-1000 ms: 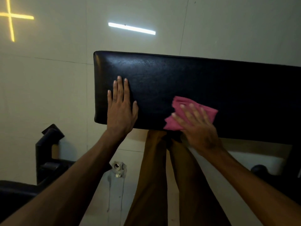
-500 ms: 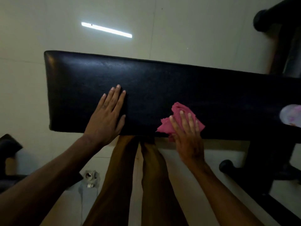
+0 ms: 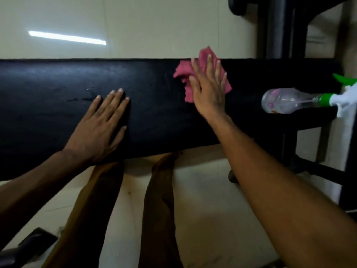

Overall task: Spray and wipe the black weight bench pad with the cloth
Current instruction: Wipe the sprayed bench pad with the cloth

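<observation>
The black weight bench pad point(image 3: 58, 82) runs across the whole view from left to right. My left hand point(image 3: 100, 128) lies flat on its near half, fingers straight. My right hand point(image 3: 208, 88) presses a crumpled pink cloth point(image 3: 188, 74) flat against the pad at its far edge, fingers spread and straight. A clear spray bottle point(image 3: 286, 100) with a green collar and white trigger head lies on its side on the pad, to the right of my right hand. A few small wet drops show on the pad just left of my left fingertips.
Black frame tubes point(image 3: 278, 26) of the bench rise at the top right and run under the pad's right end. My legs point(image 3: 158, 209) stand on the pale tiled floor point(image 3: 202, 209) below the pad. A dark piece of equipment point(image 3: 29, 246) sits at the bottom left.
My right hand has slid the pink cloth from the pad's near edge up to its far edge. The view has swung right, bringing the spray bottle fully into sight. My left hand stays flat on the pad.
</observation>
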A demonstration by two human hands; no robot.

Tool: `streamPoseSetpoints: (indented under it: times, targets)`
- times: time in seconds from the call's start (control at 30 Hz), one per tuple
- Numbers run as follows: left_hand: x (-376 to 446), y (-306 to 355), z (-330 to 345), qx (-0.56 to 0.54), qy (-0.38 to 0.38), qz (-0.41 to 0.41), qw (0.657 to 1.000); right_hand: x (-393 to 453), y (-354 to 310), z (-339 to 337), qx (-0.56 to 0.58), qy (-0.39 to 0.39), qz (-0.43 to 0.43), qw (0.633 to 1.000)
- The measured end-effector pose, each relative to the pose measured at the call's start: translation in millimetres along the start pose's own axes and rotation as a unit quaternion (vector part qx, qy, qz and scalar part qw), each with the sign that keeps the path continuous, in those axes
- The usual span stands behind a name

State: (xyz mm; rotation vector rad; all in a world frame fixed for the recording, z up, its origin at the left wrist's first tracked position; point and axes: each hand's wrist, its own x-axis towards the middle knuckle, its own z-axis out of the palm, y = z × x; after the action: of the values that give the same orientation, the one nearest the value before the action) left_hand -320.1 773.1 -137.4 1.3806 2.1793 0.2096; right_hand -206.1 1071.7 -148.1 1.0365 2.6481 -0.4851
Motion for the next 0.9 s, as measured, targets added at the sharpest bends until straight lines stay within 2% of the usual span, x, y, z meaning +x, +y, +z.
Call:
streamPoseSetpoints:
  times: [0.1,0.17,0.23,0.43,0.57,0.67,0.73,0.77,0.83,0.9]
  targets:
    - [8,24,6,0.004,-0.009,-0.017,1.000,27,2,-7,0.002,-0.006,0.002,1.000]
    - [8,36,7,-0.008,-0.010,-0.048,0.999,15,4,-4,0.009,0.006,-0.001,1.000]
    - [5,50,6,-0.014,-0.017,-0.061,0.998,-21,10,3,0.021,0.020,-0.010,1.000]
    - [12,102,15,0.014,-0.059,-0.031,0.998,-155,71,42,0.037,0.022,0.006,0.999]
    - [16,119,28,-0.001,-0.043,-0.089,0.995,-183,103,48,0.140,0.058,0.145,0.978]
    - [19,127,33,0.002,-0.036,-0.116,0.993,-162,104,47,0.235,0.144,0.257,0.927]
    - [21,131,33,0.008,-0.039,-0.128,0.991,-143,88,47,0.277,0.172,0.317,0.891]
    - [22,133,33,0.008,-0.042,-0.133,0.990,-138,75,47,0.285,0.173,0.326,0.885]
    - [22,136,32,0.003,-0.043,-0.146,0.988,-141,46,52,0.274,0.153,0.279,0.908]
    - [23,140,32,-0.002,-0.041,-0.156,0.987,-158,29,60,0.208,0.092,0.173,0.958]
